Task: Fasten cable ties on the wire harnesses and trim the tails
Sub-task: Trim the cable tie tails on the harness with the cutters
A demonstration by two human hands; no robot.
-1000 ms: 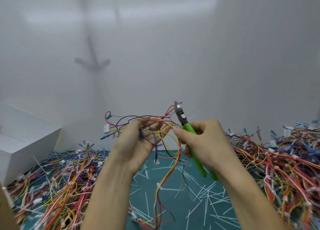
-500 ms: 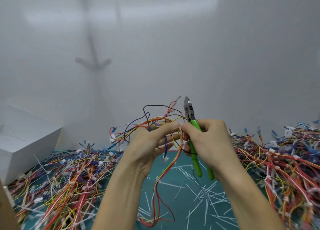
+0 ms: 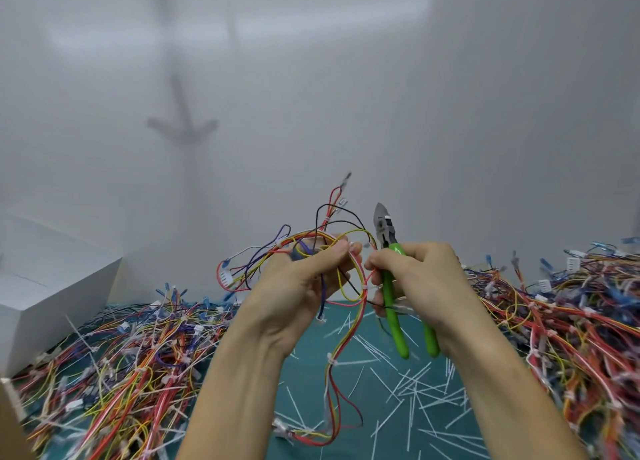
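Above teal mat [image 3: 311, 366], left grip [image 3: 298, 286] holding wire harness [image 3: 331, 358], right grip [image 3: 426, 279] holding green cutters [image 3: 394, 324]

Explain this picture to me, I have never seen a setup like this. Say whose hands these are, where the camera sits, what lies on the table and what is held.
No machine here: these are a person's two bare hands, filmed by one wide-angle camera worn on the head, looking forward and down. The left hand grips a wire harness of coloured wires, held up in the air. The right hand holds green-handled cutters, tip pointing up. Below lies a green mat strewn with white cut-off tie tails. One pile of harnesses lies at the left, another pile at the right, and a white box stands far left.
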